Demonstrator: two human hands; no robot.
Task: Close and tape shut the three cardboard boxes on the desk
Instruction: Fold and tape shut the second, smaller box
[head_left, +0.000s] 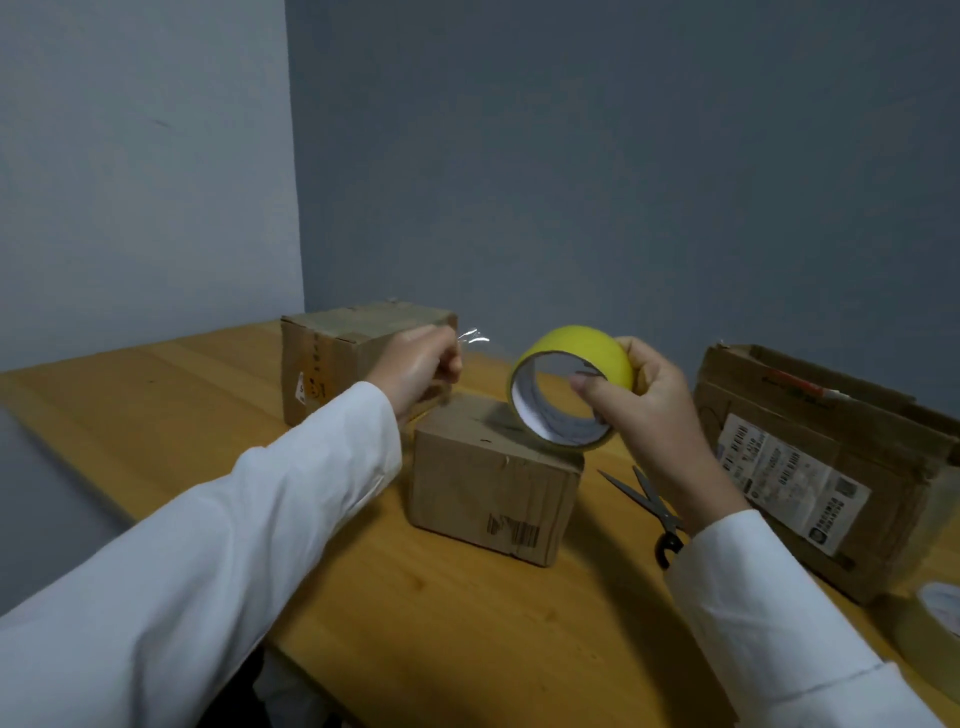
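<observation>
Wooden tabletop (415, 597) under me, set into a corner of grey-blue walls (571, 156). My right hand (644, 395) grips the yellow tape roll (576, 364), thumb inside the core; left hand (421, 369) pinches the clear tape end (470, 338) pulled off it. Count: three cardboard boxes, closed small box (493, 488) below the roll, closed far box (332, 358) near the corner, big box (831, 467) at right with flaps up. One pair of scissors (649, 504) between small and big box. Second tape roll (935, 618) at right edge.
</observation>
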